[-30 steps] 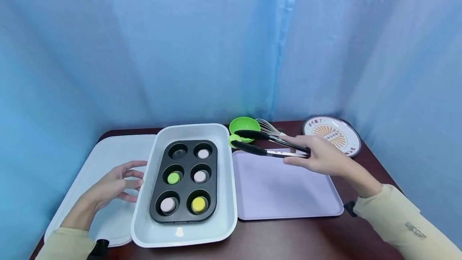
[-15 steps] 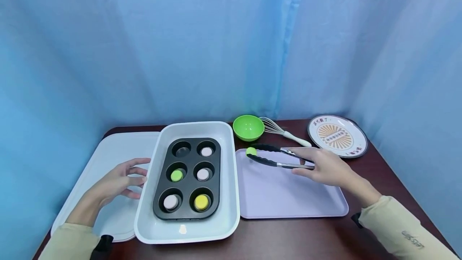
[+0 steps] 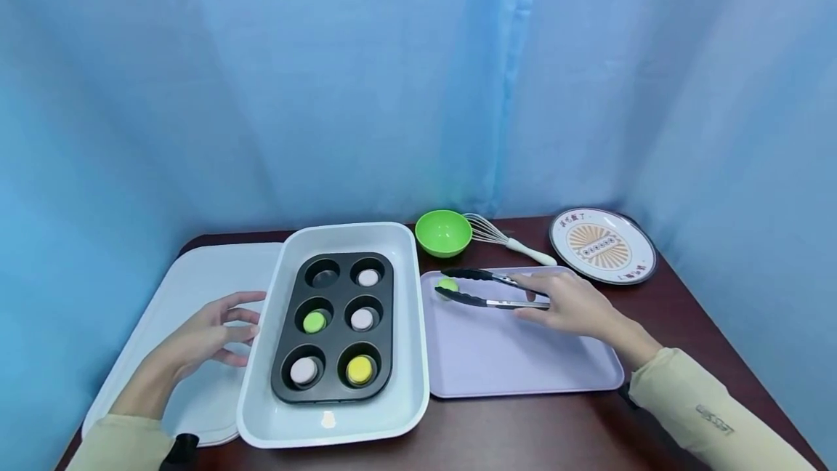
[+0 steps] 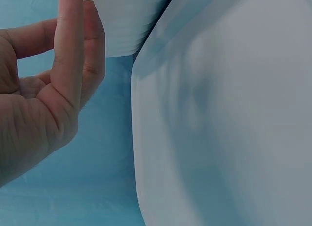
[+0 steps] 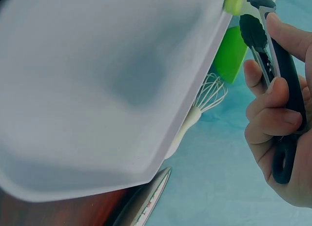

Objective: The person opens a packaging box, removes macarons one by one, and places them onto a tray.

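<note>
My right hand (image 3: 567, 304) grips black-tipped metal tongs (image 3: 493, 304) over the lilac tray (image 3: 523, 355). The tongs' tips stand slightly apart on either side of a small round green piece (image 3: 447, 285) at the tray's back left corner. In the right wrist view, fingers and thumb wrap the tongs' handles (image 5: 287, 80). My left hand (image 3: 203, 333) hovers empty, fingers loosely bent, by the left rim of the deep white tray (image 3: 258, 391). Inside that tray lies a dark muffin tin (image 3: 333, 384). Its back left cup is empty; the others hold white, green or yellow round pieces.
Behind the lilac tray are a green bowl (image 3: 444, 233) and a whisk (image 3: 530, 251). A patterned plate (image 3: 603, 246) sits at the back right. A flat white board (image 3: 216, 267) lies under my left hand. Blue curtains (image 3: 366, 93) hang around the dark table (image 3: 510, 431).
My right hand has lowered the tongs with the green piece from in front of the bowl to the lilac tray's back left corner. The left hand stays beside the white tray.
</note>
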The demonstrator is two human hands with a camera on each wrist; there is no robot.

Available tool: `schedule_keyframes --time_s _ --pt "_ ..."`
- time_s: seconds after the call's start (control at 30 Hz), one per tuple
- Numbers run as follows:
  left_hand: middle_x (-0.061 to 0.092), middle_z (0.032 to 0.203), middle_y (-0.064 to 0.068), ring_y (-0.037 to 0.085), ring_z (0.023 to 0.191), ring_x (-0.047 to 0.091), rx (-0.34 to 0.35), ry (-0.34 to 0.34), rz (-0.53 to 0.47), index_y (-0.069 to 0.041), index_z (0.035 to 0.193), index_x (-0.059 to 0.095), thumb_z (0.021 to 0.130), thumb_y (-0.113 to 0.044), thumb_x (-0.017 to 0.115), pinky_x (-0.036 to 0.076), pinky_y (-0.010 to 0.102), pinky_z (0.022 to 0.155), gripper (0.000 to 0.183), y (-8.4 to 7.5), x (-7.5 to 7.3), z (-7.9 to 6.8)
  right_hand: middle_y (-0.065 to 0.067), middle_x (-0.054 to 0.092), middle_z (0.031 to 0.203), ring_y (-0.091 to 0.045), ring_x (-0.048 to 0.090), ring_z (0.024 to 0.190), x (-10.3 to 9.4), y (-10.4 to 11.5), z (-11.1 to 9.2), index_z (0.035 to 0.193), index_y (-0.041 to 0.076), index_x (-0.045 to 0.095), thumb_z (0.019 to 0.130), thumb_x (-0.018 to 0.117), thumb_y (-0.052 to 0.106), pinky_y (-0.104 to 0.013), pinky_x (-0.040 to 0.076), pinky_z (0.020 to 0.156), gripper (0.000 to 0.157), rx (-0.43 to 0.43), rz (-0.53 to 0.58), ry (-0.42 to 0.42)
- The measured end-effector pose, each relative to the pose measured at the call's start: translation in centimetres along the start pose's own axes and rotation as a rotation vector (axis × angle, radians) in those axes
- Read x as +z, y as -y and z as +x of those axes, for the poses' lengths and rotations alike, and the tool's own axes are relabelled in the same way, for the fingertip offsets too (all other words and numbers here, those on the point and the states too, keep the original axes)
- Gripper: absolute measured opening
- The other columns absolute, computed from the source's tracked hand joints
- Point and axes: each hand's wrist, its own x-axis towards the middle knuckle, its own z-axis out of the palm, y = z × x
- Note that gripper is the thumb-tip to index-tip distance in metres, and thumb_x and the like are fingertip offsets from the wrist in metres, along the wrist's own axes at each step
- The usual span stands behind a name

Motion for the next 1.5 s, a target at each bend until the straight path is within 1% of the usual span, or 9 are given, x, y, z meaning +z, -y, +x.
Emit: schedule_keyframes --time_s 0.23,0.4,0.7,0.77,0.9,1.0,1.17,1.27,1.5 --pt "0.055 0.129 0.026 0.03 0.098 0.069 0.0 0.002 -0.007 -0.005 0.156 0.031 0.095 -0.012 0.068 0.062 0.05 0.073 0.072 0.5 -0.2 -0.3 0.011 0.067 0.096 -0.007 0.053 0.071 -0.1 0.3 0.5 0.14 0.016 0.063 0.086 0.081 0.045 -0.029 0.045 0.067 0.063 0.023 0.017 0.019" --pt "0.055 0.128 0.025 0.03 0.097 0.07 0.003 0.001 -0.014 -0.005 0.156 0.031 0.094 -0.011 0.068 0.062 0.05 0.073 0.072 0.4 -0.1 0.0 0.002 0.071 0.114 -0.011 0.058 0.087 -0.2 0.3 0.2 0.138 0.014 0.064 0.085 0.082 0.043 -0.036 0.05 0.074 0.064 0.025 0.01 0.01" --pt "0.055 0.129 0.026 0.03 0.098 0.069 -0.01 -0.008 -0.004 -0.005 0.156 0.03 0.094 -0.01 0.067 0.062 0.05 0.073 0.073 0.4 -0.4 -0.2 0.016 0.057 0.084 -0.003 0.04 0.057 -3.3 2.0 1.3 0.141 0.013 0.061 0.088 0.078 0.046 -0.025 0.041 0.054 0.064 0.035 0.137 -0.025" --pt "0.055 0.129 0.026 0.029 0.098 0.069 -0.012 -0.01 -0.004 -0.005 0.156 0.031 0.093 -0.01 0.067 0.062 0.05 0.073 0.073 0.4 -0.4 -0.2 0.014 0.059 0.085 -0.005 0.044 0.061 -4.1 3.1 2.3 0.141 0.013 0.062 0.088 0.078 0.045 -0.027 0.043 0.056 0.064 0.009 0.12 -0.039" --pt "0.055 0.13 0.026 0.029 0.098 0.069 -0.011 -0.003 -0.009 -0.005 0.156 0.031 0.093 -0.011 0.068 0.062 0.05 0.073 0.073 0.4 -0.2 0.0 0.0 0.072 0.113 -0.015 0.068 0.09 -4.9 5.2 4.7 0.142 0.015 0.061 0.088 0.077 0.046 -0.039 0.058 0.075 0.064 -0.056 0.062 -0.022" --pt "0.055 0.129 0.026 0.03 0.098 0.07 -0.006 -0.003 -0.008 -0.006 0.156 0.031 0.094 -0.01 0.068 0.062 0.05 0.073 0.072 0.4 -0.1 0.1 -0.006 0.067 0.131 -0.023 0.066 0.114 -4.7 6.3 6.7 0.141 0.016 0.062 0.088 0.077 0.049 -0.047 0.058 0.084 0.064 -0.069 0.004 0.014" --pt "0.055 0.128 0.025 0.029 0.097 0.07 -0.008 -0.008 -0.004 -0.005 0.156 0.031 0.094 -0.009 0.067 0.062 0.05 0.072 0.072 0.4 0.0 0.2 0.003 0.071 0.1 -0.015 0.064 0.086 -3.5 7.6 10.1 0.141 0.02 0.063 0.086 0.077 0.052 -0.038 0.053 0.064 0.065 -0.059 -0.091 0.116" --pt "0.055 0.127 0.025 0.029 0.097 0.07 -0.009 -0.01 -0.005 -0.005 0.155 0.032 0.094 -0.009 0.067 0.062 0.05 0.072 0.071 0.4 0.0 0.2 0.008 0.057 0.076 -0.011 0.052 0.069 -2.5 7.9 11.8 0.141 0.022 0.063 0.086 0.076 0.053 -0.032 0.044 0.059 0.064 -0.059 -0.132 0.17" --pt "0.056 0.126 0.025 0.029 0.097 0.07 -0.006 -0.013 -0.008 -0.004 0.155 0.032 0.094 -0.009 0.067 0.062 0.05 0.072 0.07 0.3 0.1 0.1 0.007 0.047 0.06 -0.01 0.039 0.051 -0.6 8.6 14.3 0.143 0.022 0.061 0.086 0.076 0.054 -0.028 0.031 0.046 0.067 -0.032 -0.148 0.266"
